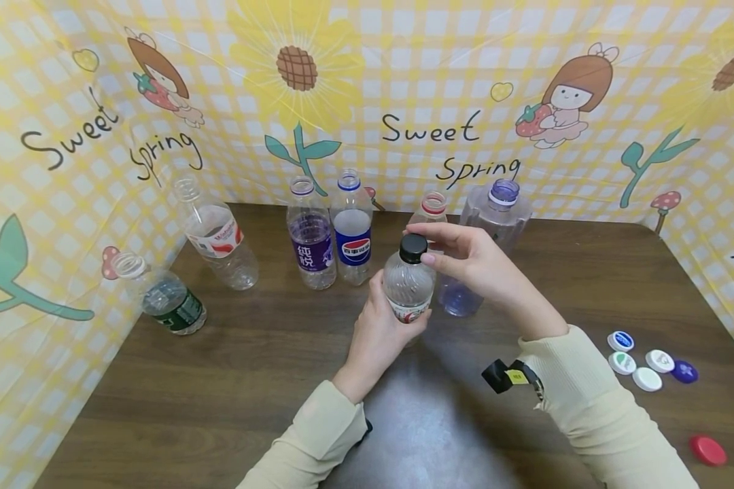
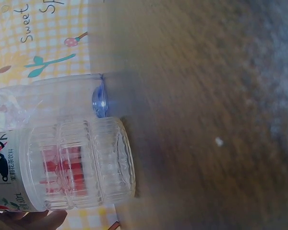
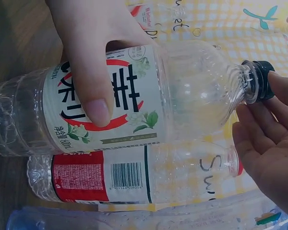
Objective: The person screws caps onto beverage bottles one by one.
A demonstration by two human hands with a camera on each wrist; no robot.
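My left hand (image 1: 379, 333) grips a clear plastic bottle (image 1: 406, 282) around its body, above the table. The label (image 3: 129, 96) is pale green and white with a red ring and large black characters. A black cap (image 1: 413, 248) sits on the bottle's neck, and my right hand (image 1: 474, 261) pinches it between thumb and fingers. In the right wrist view the bottle looks empty, and the left thumb lies across the label. The left wrist view shows its ribbed base (image 2: 77, 163), with little of the left hand visible.
Uncapped bottles stand behind: a green-label one (image 1: 174, 305), a red-and-white one (image 1: 220, 241), a purple-label one (image 1: 312, 244), a Pepsi one (image 1: 353, 238), a red-necked one (image 1: 434, 204) and a large clear one (image 1: 495, 214). Loose caps (image 1: 648, 379) and a red cap (image 1: 707, 450) lie right.
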